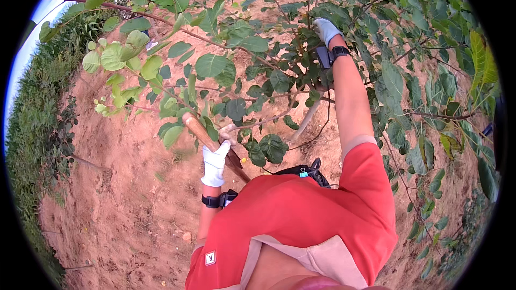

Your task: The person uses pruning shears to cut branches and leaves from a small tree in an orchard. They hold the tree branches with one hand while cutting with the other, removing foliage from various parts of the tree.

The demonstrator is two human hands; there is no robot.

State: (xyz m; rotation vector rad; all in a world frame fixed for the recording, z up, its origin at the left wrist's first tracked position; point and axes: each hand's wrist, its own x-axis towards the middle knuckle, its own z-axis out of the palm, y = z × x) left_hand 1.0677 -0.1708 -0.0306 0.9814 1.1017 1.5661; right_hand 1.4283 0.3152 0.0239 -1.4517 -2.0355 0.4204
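My left hand [214, 162], in a white work glove, is closed around the wooden handle [198, 128] of a tool. The handle slants down to the right towards my body, and its far end is hidden behind my red shirt. A thin branch [278, 117] ends close to the fingers of this hand. My right hand [326, 31], gloved in pale fabric, reaches far out into the crown of a leafy tree [282, 80]. Leaves cover its fingertips, so any grip there is hidden.
A long reddish branch [169, 22] crosses the upper left. Dense foliage [397, 84] hangs along my right side. A pale trunk [307, 120] rises from bare reddish soil [133, 193]. A black cable [325, 123] runs down from my right wrist device [324, 57] towards a black bag [296, 170].
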